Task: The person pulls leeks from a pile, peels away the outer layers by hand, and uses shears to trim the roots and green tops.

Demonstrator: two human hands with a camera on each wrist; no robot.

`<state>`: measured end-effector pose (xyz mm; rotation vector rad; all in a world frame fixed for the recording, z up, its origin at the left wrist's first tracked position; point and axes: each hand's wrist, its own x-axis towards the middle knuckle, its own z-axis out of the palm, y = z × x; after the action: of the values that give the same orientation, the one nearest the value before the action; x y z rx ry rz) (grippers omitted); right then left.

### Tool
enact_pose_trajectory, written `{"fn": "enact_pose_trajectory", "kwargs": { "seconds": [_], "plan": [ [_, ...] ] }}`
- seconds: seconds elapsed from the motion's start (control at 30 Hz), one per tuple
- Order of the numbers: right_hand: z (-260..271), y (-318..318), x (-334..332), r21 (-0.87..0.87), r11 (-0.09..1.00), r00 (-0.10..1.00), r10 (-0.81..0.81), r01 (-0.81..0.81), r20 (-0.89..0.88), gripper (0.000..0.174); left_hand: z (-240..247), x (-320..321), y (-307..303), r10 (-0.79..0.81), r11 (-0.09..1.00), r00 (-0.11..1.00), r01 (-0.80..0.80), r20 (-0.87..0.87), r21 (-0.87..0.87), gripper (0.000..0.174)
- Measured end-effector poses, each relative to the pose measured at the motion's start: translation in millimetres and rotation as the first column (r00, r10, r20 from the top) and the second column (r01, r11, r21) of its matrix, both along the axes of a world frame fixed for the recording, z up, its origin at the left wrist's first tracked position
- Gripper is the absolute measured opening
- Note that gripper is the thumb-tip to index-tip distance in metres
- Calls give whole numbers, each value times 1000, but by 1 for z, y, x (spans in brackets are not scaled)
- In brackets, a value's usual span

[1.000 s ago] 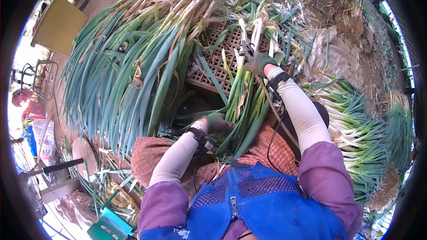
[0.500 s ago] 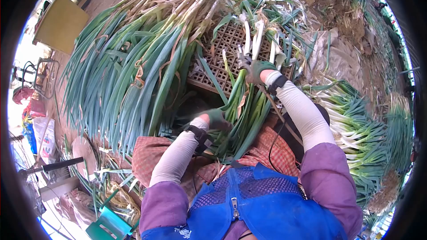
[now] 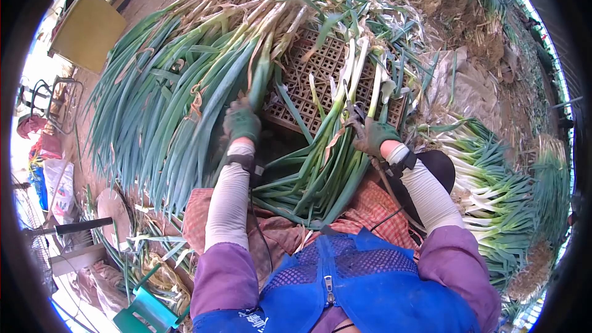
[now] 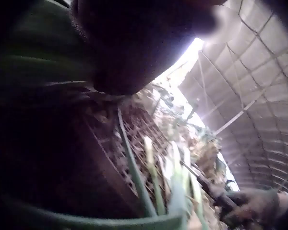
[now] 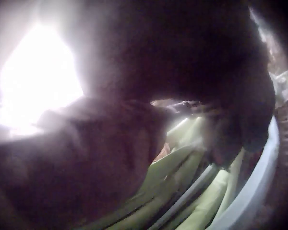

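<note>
My gloved left hand (image 3: 242, 122) is at the right edge of a big pile of leeks (image 3: 179, 86), its fingers curled round a thick green leek (image 3: 261, 74) whose upper part is blurred. In the left wrist view the hand (image 4: 139, 43) is a dark shape with broad green leaves beside it. My gloved right hand (image 3: 377, 137) holds an air gun (image 3: 354, 115) with a thin nozzle and a brown hose (image 3: 383, 179). Several stripped leeks (image 3: 354, 71) lie under its nozzle, white ends away from me and green leaves across my lap.
A brown plastic crate (image 3: 311, 55) lies bottom up beneath the stripped leeks. To the right is a row of cleaned leeks (image 3: 487, 191). Peelings (image 3: 394, 12) cover the ground behind the crate. A yellow board (image 3: 89, 28) stands far left, a green plastic thing (image 3: 148, 311) low left.
My left hand has left the leaves at my lap and reached forward and left to the leek pile. The right hand has shifted slightly right and back with the air gun.
</note>
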<state>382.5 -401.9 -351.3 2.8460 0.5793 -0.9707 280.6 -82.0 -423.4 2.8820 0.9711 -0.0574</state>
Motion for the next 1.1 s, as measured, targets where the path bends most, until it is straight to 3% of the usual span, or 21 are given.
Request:
{"fn": "enact_pose_trajectory", "kwargs": {
  "seconds": [0.13,0.2,0.3,0.33,0.4,0.53,0.6,0.63,0.73,0.77,0.97,1.1],
  "plan": [
    [-3,0,-7,77,992,994,-96,99,-41,74,29,-6,-74,-301,953,950,302,-84,1,30],
    [-1,4,-8,104,983,988,-142,149,-66,74,23,-14,-94,-331,943,940,327,-79,-61,41],
    [-27,-4,-3,198,962,980,-172,189,-100,70,24,-17,-86,-181,975,983,180,-1,-130,72],
    [-28,-4,-2,208,956,976,-182,204,-120,70,19,-14,-74,-146,980,970,168,196,-106,73],
    [-34,-6,-1,208,956,976,-183,205,-119,70,21,2,-41,-105,994,938,102,331,26,74],
    [-31,-8,-1,202,963,980,-154,177,-123,70,14,24,48,82,973,994,-95,70,211,82],
    [-28,-10,-2,183,969,983,-145,164,-113,70,-7,22,94,60,986,991,-39,-122,164,85],
    [-29,-11,-3,186,970,984,-140,159,-110,70,0,19,98,-12,975,993,38,-118,219,76],
    [-40,-10,-1,166,975,984,-126,145,-123,72,30,33,98,30,999,990,-33,-135,-25,64],
    [-40,-9,-1,166,977,986,-117,137,-121,72,39,31,84,22,998,1000,-22,-17,-58,51],
    [-37,-2,4,155,978,980,-116,141,-162,72,63,37,-9,-186,981,978,190,-95,37,36],
    [-44,-4,7,158,976,980,-129,153,-152,73,54,9,-44,-304,947,944,314,-132,71,36]
  ]
}}
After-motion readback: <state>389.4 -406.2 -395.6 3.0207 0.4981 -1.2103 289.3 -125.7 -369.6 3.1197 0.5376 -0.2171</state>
